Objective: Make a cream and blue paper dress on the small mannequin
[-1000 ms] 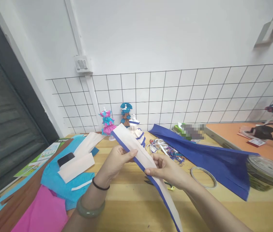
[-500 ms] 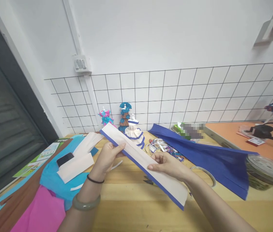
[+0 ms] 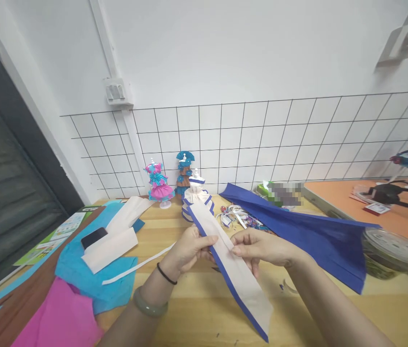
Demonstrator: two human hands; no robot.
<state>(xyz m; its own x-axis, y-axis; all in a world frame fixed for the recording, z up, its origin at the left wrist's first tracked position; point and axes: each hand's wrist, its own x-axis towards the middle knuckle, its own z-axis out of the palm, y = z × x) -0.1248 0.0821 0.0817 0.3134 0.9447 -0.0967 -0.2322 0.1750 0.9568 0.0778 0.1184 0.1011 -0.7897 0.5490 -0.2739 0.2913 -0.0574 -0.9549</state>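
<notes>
A long cream strip of crepe paper (image 3: 249, 284) with a blue band along one edge slants across the middle of the view. My left hand (image 3: 191, 248) pinches its blue-banded edge between thumb and fingers. On the opposite edge, my right hand (image 3: 262, 248) grips the strip with thumb and bent fingers, some of them hidden beneath it. The strip's far end overlaps the skirt of a small dress form (image 3: 197, 193) in a white dress with blue trim. Its near end hangs toward me above the wooden table (image 3: 189, 308).
Two more dressed forms, one pink and turquoise (image 3: 160, 185), one teal and brown (image 3: 184, 178), stand behind. Blue crepe paper (image 3: 308, 236) and a round clear tub (image 3: 392, 253) lie right. Turquoise sheets (image 3: 81, 270), pink paper (image 3: 55, 313) and a phone (image 3: 93, 237) are left.
The strip has swung to a steeper slant, its near end coming closer to me. My left hand has moved right and slightly down, nearer to my right hand. Both hands keep hold.
</notes>
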